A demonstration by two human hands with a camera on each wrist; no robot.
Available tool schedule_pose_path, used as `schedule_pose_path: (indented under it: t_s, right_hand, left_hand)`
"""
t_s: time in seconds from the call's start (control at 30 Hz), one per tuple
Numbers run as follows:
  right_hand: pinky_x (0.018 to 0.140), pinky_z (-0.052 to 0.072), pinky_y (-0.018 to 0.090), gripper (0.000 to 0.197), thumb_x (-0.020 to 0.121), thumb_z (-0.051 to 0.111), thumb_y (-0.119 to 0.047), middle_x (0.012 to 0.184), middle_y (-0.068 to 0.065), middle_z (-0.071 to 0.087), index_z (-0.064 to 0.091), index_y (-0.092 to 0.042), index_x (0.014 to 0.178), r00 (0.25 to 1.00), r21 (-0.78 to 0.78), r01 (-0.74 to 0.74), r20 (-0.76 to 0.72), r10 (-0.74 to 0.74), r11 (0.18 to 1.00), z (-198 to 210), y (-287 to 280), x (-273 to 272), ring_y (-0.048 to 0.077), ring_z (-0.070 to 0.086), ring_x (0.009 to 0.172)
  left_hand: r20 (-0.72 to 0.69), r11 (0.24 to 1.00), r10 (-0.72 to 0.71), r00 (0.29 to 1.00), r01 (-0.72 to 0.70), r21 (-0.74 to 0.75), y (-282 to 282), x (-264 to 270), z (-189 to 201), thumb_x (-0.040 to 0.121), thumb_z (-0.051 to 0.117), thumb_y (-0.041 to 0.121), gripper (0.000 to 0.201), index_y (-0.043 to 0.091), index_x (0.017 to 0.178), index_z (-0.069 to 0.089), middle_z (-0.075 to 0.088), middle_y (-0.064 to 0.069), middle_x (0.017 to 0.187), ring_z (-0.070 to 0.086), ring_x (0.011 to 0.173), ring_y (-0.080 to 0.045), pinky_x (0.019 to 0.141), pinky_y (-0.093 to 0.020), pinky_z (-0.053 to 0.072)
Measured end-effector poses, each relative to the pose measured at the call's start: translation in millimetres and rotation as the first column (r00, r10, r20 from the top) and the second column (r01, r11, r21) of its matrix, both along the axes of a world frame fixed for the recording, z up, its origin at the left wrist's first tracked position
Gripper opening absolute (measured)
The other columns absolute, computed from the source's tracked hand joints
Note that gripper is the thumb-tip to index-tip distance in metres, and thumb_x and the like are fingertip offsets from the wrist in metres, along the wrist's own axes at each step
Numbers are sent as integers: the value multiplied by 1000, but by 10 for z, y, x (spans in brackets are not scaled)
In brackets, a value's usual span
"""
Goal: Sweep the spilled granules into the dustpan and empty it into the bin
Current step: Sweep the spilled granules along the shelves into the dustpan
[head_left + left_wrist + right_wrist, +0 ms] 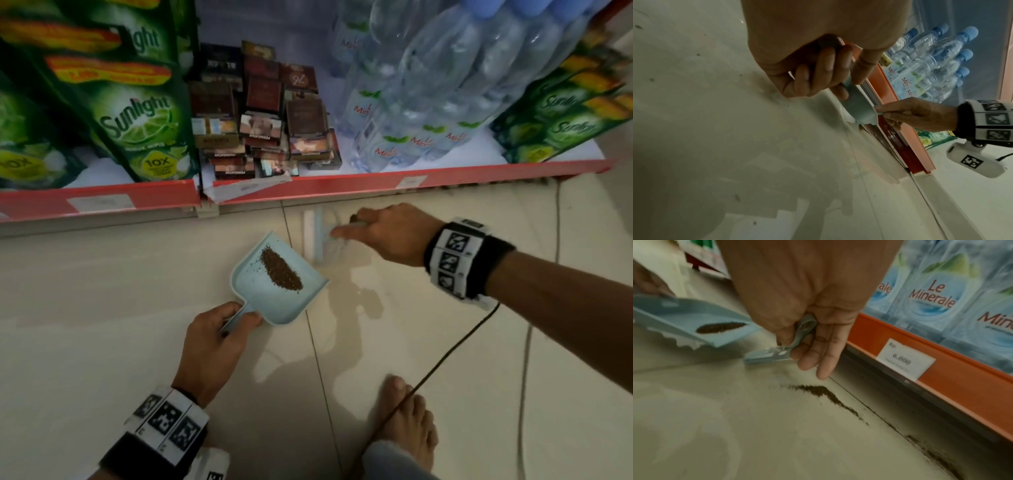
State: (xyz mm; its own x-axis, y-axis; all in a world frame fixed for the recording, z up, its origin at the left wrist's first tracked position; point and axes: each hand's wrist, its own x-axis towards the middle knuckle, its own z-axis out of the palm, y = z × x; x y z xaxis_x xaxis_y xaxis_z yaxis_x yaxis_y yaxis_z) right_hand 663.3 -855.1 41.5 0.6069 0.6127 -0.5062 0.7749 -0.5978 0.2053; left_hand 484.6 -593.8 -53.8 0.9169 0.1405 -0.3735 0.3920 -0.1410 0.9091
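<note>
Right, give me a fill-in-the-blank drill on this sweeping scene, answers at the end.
1. The left hand grips the ____ of the dustpan.
2. The right hand holds the ____.
3. A pile of granules lies in the ____.
4. Behind the right hand, the shelf holds water ____.

Missing words: handle; brush; dustpan; bottles
</note>
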Motion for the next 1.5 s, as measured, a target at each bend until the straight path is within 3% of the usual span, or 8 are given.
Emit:
schedule_pose_path:
  t_s: [0.1,0.27,0.43,0.6,0.93,1.03,1.23,1.5]
  right_hand:
    - [82,49,39,64,96,38,-13,137,3,48,25,-48,148,995,-68,47,-80,-53,997,-30,-140,41,33,62,105]
    - [77,47,37,56,99,35,-17,110,5,55,31,-50,145,970,-189,232,-28,-242,954,113,-723,176,33,63,94]
    - [72,46,39,45,102,35,-23,88,7,50,43,-37,144,954,126,299,-51,-295,946,138,-920,206,36,60,85]
    - [97,48,43,51,100,43,-8,138,15,56,41,-26,148,959,475,276,-75,-275,835,-224,-550,239,34,58,120]
    - [69,45,38,49,91,43,-14,94,15,64,44,-27,138,948,327,319,-101,-303,889,-266,-1078,233,37,62,88]
    - [63,44,39,40,96,39,-16,80,12,60,47,-24,135,944,457,322,-87,-319,829,-169,-1266,149,37,60,74]
    - [75,49,44,53,90,42,-8,115,18,62,43,-20,141,921,586,352,-79,-380,730,-449,-628,244,42,63,94]
    - [68,47,43,34,88,47,-11,89,20,68,59,-19,120,913,475,385,-71,-402,791,-496,-991,312,40,64,84]
  left_hand:
    - [-24,998,-55,998,55,25,28,-1,-22,90,68,21,23,15,69,71,59,1,55,48,52,-8,54,-28,39]
    - [-30,993,-104,994,106,47,-15,93,43,90,67,22,23,15,68,71,56,10,51,44,48,-2,49,-16,36]
    - [-32,995,-99,995,99,0,-304,275,133,90,68,20,24,5,71,68,45,11,48,39,48,-6,54,-25,33]
    - [-47,998,-54,997,53,-16,-559,384,166,90,66,20,23,4,75,70,42,12,49,37,49,-5,53,-24,32]
    - [-116,997,69,991,-64,47,-862,417,380,93,63,14,25,8,70,71,34,8,48,31,43,-6,41,-13,27]
    - [-137,996,89,987,-86,34,-912,422,413,93,63,13,25,5,71,70,31,3,50,29,43,-7,40,-14,26]
    - [-128,994,102,986,-94,62,-922,381,418,93,62,13,22,3,75,71,31,1,51,30,43,-7,40,-14,27]
    - [-148,994,110,983,-105,41,-1015,446,281,92,64,13,22,1,74,69,35,8,45,30,41,-7,39,-14,27]
